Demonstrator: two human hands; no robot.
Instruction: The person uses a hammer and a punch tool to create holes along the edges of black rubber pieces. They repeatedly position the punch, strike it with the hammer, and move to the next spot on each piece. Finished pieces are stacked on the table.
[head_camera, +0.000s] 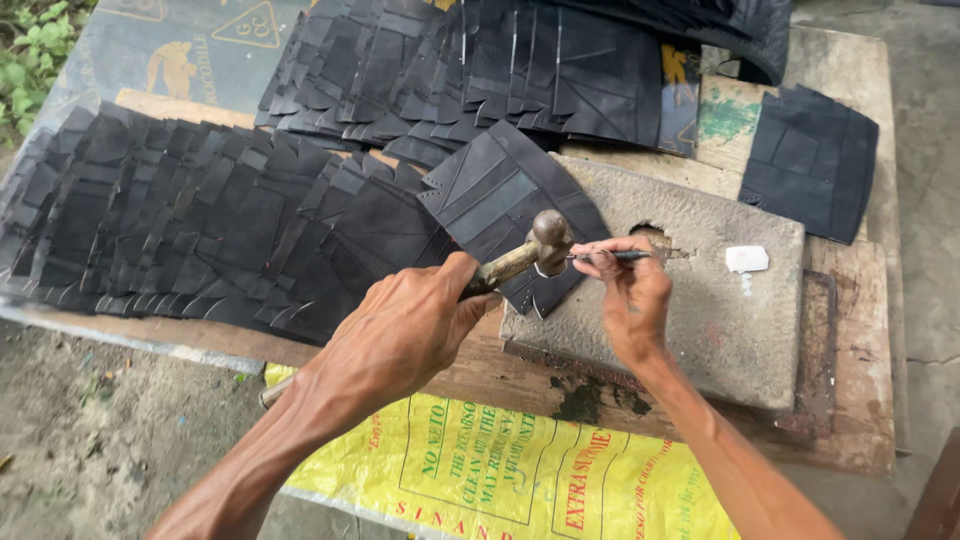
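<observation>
Left hand gripping wooden handle of hammer, round head hovering just above black patchwork piece. Right hand pinching thin metal punch, fingers closed round it, tip lying against piece's edge at hammer's 3 o'clock. Piece lying partly on concrete slab, partly over stacked black pieces at 9 o'clock.

Risks, as I judge: hammer head glancing off punch, striking fingers close beside it; punch slipping sideways on slab; piece shifting since nothing is pinning it; white scrap at 3 o'clock getting knocked.
</observation>
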